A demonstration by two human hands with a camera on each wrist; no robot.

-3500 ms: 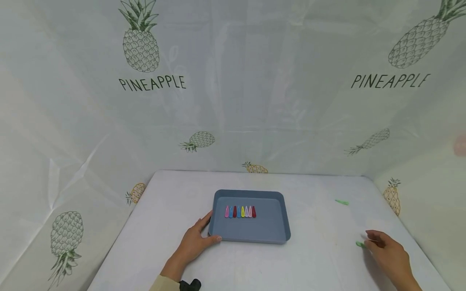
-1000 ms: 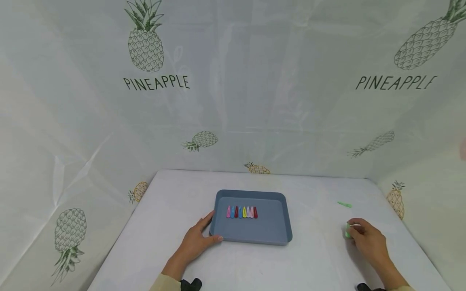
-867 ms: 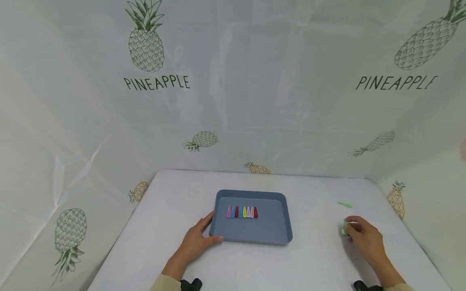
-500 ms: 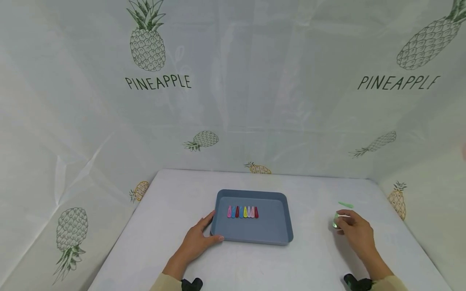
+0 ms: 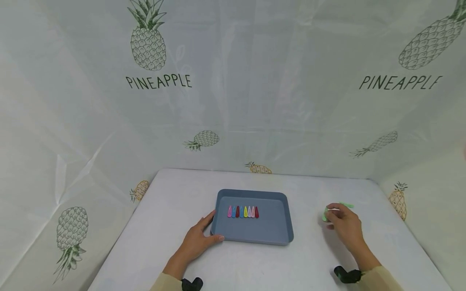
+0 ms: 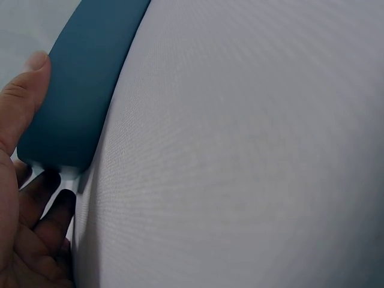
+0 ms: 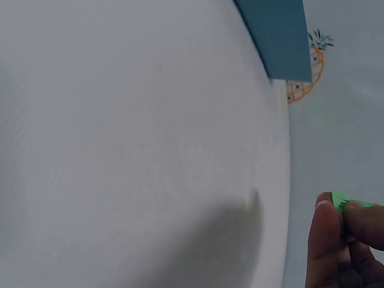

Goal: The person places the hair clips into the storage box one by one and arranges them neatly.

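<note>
A grey-blue rectangular tray (image 5: 269, 230) lies on the white table, with a row of several snap hair clips (image 5: 243, 211) in pink, blue, red and yellow inside it. My left hand (image 5: 194, 242) rests at the tray's near left corner. Its index finger lies along the left side and its thumb touches the front edge; the left wrist view shows the thumb against the tray's outer wall. Right of the tray, my right hand (image 5: 345, 224) pinches a green hair clip (image 5: 325, 215) between thumb and fingers, above the table. The fingers partly cover this clip (image 7: 339, 200).
A second green hair clip (image 5: 346, 205) lies on the table just behind my right hand, partly covered by it. A pale sheet (image 5: 276, 101) printed with pineapples hangs behind the table and at its sides. Table surface (image 5: 303, 226) separates the tray from my right hand.
From a spot farther right and nearer me, my right hand has picked up the green hair clip and carried it left and away from me. My left hand and the tray stay put.
</note>
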